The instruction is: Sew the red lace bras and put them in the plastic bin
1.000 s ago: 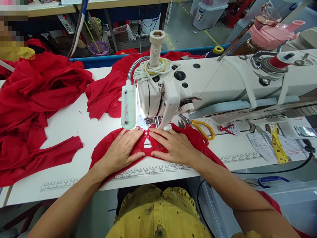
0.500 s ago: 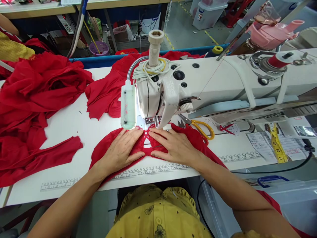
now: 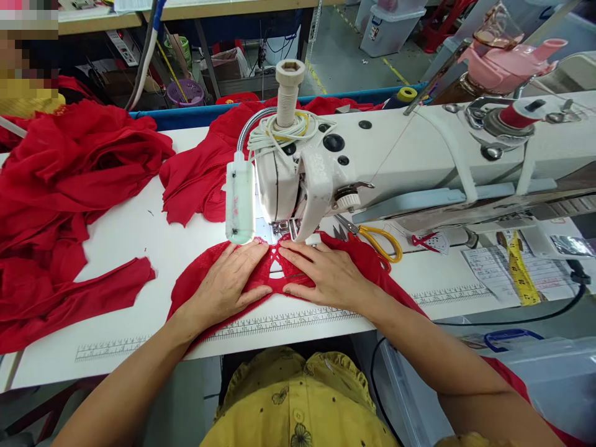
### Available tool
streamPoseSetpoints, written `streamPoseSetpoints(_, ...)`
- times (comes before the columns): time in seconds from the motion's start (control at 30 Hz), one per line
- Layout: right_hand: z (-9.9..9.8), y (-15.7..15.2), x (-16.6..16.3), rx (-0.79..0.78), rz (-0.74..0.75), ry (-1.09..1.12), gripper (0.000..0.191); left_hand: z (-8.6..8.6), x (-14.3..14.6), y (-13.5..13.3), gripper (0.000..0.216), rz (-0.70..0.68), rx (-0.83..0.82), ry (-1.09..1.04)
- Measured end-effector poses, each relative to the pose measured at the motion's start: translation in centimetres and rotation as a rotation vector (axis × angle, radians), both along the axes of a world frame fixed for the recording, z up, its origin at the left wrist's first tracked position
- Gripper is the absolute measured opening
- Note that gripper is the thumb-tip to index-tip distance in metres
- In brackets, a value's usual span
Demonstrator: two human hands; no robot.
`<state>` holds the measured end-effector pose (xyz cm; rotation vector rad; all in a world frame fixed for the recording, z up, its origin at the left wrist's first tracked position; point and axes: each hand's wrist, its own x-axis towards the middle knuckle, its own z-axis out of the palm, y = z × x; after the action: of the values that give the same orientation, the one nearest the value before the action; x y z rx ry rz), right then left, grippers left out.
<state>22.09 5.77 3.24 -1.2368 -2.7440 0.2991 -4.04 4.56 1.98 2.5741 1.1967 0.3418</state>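
Red lace-trimmed fabric (image 3: 195,282) lies on the white sewing table (image 3: 139,233), its lace edge just in front of the presser foot (image 3: 282,228) of a sewing machine (image 3: 400,149). My left hand (image 3: 233,273) rests flat on the left part of this fabric, thumb out to the side. On the right part lies my right hand (image 3: 326,273), fingers stretched and apart. Between the two hands a small gap in the lace shows white table, with thin red strips crossing it. Whether the lace edge reaches under the foot I cannot tell.
Yellow-handled scissors (image 3: 379,242) lie right of the needle area. A lit lamp (image 3: 240,198) hangs left of the machine head. Red fabric heaps (image 3: 60,167) cover the table's left side. A yellow tape measure (image 3: 520,270) and papers lie at right. Another person's yellow sleeve (image 3: 28,102) shows far left.
Both hands and the red fabric stay in place. Only the camera view has shifted very slightly.
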Motion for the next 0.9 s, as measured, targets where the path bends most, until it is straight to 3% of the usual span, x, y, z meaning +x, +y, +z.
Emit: streamPoseSetpoints(0.9, 0.09, 0.00, -0.08, 0.009, -0.001, -0.001, 0.071, -0.14, -0.07, -0.01, 0.057, -0.043, 0.060, 0.025)
